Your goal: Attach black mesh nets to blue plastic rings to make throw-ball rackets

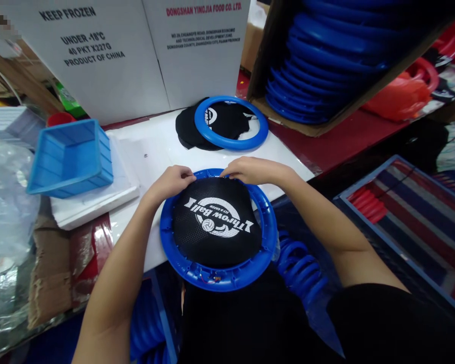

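A blue plastic ring (267, 227) lies at the near edge of the white table (155, 146). A black mesh disc (216, 222) printed "Throw Ball" in white sits inside it. My left hand (172, 183) pinches the disc's far left edge against the ring. My right hand (250, 171) presses with closed fingers on the disc's far edge at the ring's top. Both hands are closed on the mesh edge.
A second blue ring (263, 126) lies on a pile of black mesh discs (187, 129) farther back. A blue plastic bin (70, 156) stands at left on a white board. White cartons stand behind. A cardboard box of stacked blue rings (326, 55) is at upper right.
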### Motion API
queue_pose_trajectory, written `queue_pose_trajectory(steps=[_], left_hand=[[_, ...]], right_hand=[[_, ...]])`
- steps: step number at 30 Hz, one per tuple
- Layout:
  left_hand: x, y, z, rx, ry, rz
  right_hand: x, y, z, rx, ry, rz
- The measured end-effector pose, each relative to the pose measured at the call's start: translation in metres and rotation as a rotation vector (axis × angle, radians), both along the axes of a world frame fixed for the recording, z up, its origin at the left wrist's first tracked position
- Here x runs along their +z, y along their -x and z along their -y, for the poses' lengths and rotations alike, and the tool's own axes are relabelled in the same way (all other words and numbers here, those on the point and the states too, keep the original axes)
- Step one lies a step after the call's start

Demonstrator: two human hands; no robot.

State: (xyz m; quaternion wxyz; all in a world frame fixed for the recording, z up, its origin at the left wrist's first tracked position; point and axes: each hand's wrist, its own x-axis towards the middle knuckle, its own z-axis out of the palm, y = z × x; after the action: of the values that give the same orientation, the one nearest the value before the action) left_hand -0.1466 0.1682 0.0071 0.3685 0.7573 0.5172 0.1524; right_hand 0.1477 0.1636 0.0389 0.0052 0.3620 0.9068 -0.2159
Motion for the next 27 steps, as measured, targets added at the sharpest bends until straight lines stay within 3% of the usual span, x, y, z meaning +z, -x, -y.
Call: queue_pose_trajectory(steps=[4, 7, 12, 17, 19, 23, 27], left_hand=[[-0.003, 0.001, -0.003, -0.036, -0.006, 0.015], [-0.003, 0.001, -0.003, -0.041, -0.026, -0.006], [-0.003, 0.009, -0.004, -0.114, -0.042, 0.014], [-0.006, 0.01, -0.002, -0.137, -0.061, 0.04], [-0.007, 0.004, 0.004, -0.136, -0.193, 0.037], [-0.007, -0.012, 0.017, -0.256, -0.516, -0.089], [-0.007, -0.021, 0.023, -0.327, -0.686, -0.225]], right_hand=[[-0.001, 0.015, 0.029, -0.03, -0.336, 0.07], [-0.013, 0.026, 0.047, -0.028, -0.446, 0.066], [-0.031, 0.027, 0.051, -0.116, -0.352, 0.019], [-0.033, 0.022, 0.043, -0.173, -0.227, -0.154], [-0.033, 0.02, 0.037, -0.208, -0.175, -0.238], [-0.034, 0.014, 0.025, -0.237, -0.095, -0.38], [-0.037, 0.008, 0.019, -0.257, -0.083, -0.465]])
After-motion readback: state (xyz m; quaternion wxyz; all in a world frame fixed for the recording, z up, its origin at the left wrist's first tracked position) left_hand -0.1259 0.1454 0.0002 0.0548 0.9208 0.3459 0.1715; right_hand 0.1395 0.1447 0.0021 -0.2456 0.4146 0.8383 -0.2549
